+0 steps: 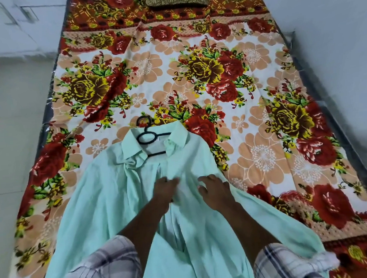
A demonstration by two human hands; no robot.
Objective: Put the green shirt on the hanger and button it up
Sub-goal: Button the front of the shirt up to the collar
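Green shirt lies front up on the floral bed sheet, collar open w/ black hanger inside. My left hand is on the front edge, too blurred to tell its grip. My right hand rests on the shirt beside it, fingers spread. Neck tag is too small to read.

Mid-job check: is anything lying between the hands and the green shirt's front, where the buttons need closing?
Nothing visible is in the way. The left hand and right hand touch the green shirt at its front opening, below the collar. The black hanger sits inside the collar, clear of the hands.
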